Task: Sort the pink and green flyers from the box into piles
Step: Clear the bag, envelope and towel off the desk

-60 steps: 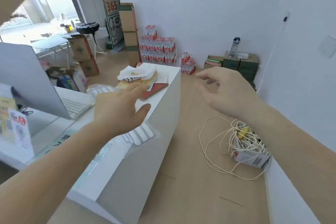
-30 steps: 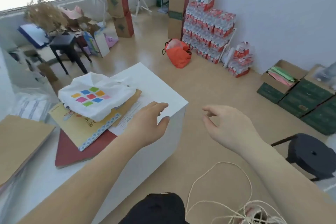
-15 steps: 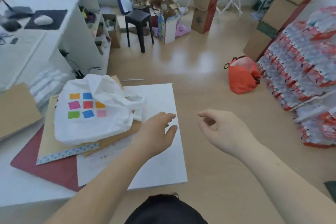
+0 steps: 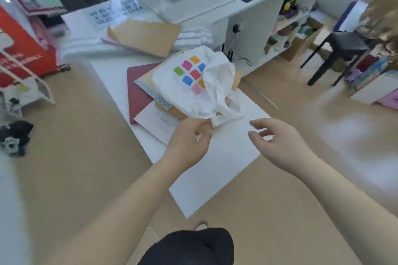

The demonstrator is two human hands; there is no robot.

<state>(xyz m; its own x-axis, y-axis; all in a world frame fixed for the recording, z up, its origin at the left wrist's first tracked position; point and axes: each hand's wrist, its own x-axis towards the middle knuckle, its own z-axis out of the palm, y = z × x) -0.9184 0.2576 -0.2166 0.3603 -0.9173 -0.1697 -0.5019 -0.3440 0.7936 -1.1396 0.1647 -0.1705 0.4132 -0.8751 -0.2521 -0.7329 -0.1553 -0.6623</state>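
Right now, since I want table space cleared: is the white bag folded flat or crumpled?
Crumpled. The white bag lies in a rumpled, puffed heap on the stacked papers, its handles sprawled loose.

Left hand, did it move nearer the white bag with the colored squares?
Yes. The left hand moved across the counter toward the white bag; its fingertips now reach the bag's lower edge.
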